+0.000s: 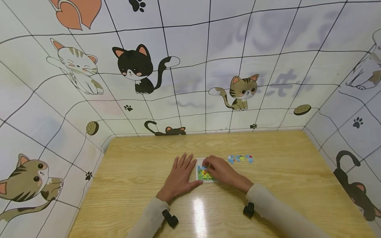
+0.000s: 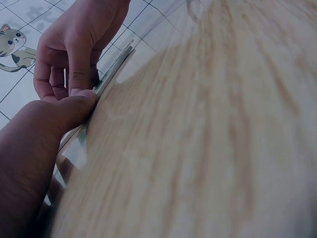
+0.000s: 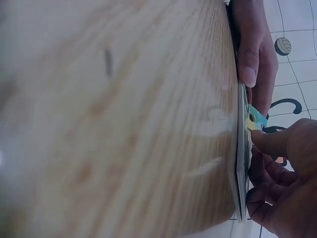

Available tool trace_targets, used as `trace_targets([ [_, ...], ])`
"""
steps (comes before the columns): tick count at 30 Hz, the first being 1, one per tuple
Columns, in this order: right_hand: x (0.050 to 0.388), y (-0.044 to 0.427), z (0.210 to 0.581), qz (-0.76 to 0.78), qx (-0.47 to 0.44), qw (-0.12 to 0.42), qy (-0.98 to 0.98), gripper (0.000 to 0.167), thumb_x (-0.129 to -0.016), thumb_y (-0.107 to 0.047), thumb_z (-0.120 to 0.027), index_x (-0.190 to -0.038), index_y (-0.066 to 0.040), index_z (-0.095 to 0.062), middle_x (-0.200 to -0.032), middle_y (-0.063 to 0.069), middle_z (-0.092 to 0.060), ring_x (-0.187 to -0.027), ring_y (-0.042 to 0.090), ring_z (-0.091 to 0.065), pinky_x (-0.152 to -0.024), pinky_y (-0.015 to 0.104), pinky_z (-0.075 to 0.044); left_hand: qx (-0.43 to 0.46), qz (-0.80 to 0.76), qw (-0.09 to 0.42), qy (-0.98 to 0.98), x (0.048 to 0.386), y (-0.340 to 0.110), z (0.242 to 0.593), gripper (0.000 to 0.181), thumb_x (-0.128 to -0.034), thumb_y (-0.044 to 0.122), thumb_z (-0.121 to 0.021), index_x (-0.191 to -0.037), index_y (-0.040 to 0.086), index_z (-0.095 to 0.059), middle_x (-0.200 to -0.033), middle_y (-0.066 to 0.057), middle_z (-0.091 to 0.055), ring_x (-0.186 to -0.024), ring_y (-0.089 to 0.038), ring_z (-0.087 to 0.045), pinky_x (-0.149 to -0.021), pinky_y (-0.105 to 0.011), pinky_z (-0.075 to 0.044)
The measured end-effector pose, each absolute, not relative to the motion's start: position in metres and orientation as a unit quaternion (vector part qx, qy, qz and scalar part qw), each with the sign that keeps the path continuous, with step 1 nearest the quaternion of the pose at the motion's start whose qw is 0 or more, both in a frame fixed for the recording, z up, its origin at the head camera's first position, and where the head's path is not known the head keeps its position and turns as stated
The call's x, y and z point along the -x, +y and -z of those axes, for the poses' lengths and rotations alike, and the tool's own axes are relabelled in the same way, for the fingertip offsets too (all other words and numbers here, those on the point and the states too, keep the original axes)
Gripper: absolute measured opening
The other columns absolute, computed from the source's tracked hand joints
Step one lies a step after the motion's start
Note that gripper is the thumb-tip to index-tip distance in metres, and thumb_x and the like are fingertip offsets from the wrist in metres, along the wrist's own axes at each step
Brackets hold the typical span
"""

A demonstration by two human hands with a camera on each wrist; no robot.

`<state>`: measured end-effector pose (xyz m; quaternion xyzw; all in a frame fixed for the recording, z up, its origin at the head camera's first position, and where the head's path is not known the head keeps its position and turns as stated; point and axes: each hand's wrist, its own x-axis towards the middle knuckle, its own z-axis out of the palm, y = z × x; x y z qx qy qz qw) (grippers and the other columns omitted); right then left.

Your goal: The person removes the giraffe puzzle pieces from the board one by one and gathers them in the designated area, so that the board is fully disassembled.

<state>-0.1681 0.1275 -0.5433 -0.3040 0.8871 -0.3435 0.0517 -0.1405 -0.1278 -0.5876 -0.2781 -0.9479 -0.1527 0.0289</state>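
Note:
A small jigsaw puzzle board (image 1: 208, 181) with a white rim lies on the table, its green and blue picture partly filled in. My left hand (image 1: 178, 178) rests with spread fingers along the board's left side, its thumb on the lower left corner. Over the board's right part, my right hand (image 1: 222, 171) has curled fingers and hides much of the picture. In the right wrist view, a blue and yellow puzzle piece (image 3: 255, 118) stands tilted up from the board, pinched at the right thumb; the opposing fingertip is hidden.
Several loose puzzle pieces (image 1: 241, 159) lie on the wooden table (image 1: 134, 172), behind and right of the board. White cloth walls (image 1: 190, 82) with cat drawings enclose the table at the back and sides.

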Motion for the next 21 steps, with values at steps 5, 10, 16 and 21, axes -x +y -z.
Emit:
trace_targets([
  [5, 0.168, 0.126, 0.545, 0.368, 0.296, 0.046, 0.880, 0.012, -0.103, -0.005, -0.076, -0.111, -0.013, -0.076, -0.101, -0.005, -0.073, -0.085, 0.006, -0.063, -0.074, 0.028, -0.056, 0.272, 0.147, 0.018, -0.951, 0.140, -0.128, 0.586, 0.096, -0.1022, 0.078, -0.052, -0.173, 0.015, -0.038, -0.182, -0.010, -0.025, -0.171, -0.035, -0.011, -0.136, -0.061, -0.005],
  [10, 0.166, 0.127, 0.545, 0.392, 0.290, 0.035, 0.872, 0.011, -0.103, -0.005, -0.076, -0.108, -0.015, -0.077, -0.099, -0.007, -0.075, -0.086, 0.005, -0.065, -0.076, 0.029, -0.058, 0.270, 0.146, 0.015, -0.952, 0.139, -0.128, 0.586, 0.096, -0.1019, 0.080, -0.051, -0.173, 0.016, -0.038, -0.183, -0.009, -0.025, -0.171, -0.034, -0.010, -0.136, -0.060, -0.005],
  [16, 0.164, 0.136, 0.541, 0.434, 0.279, 0.013, 0.856, 0.009, -0.104, -0.006, -0.075, -0.110, -0.013, -0.078, -0.104, -0.001, -0.077, -0.089, 0.008, -0.067, -0.078, 0.031, -0.059, 0.266, 0.149, 0.011, -0.952, 0.140, -0.127, 0.587, 0.098, -0.1010, 0.080, -0.051, -0.174, 0.016, -0.037, -0.183, -0.008, -0.023, -0.171, -0.033, -0.009, -0.137, -0.059, -0.003],
  [21, 0.166, 0.146, 0.538, 0.450, 0.253, 0.000, 0.857, 0.011, -0.104, -0.004, -0.075, -0.108, -0.013, -0.078, -0.101, -0.003, -0.076, -0.086, 0.009, -0.065, -0.074, 0.027, -0.057, 0.267, 0.148, 0.013, -0.952, 0.140, -0.127, 0.587, 0.099, -0.1007, 0.080, -0.051, -0.173, 0.015, -0.037, -0.183, -0.009, -0.022, -0.171, -0.035, -0.010, -0.137, -0.060, -0.003],
])
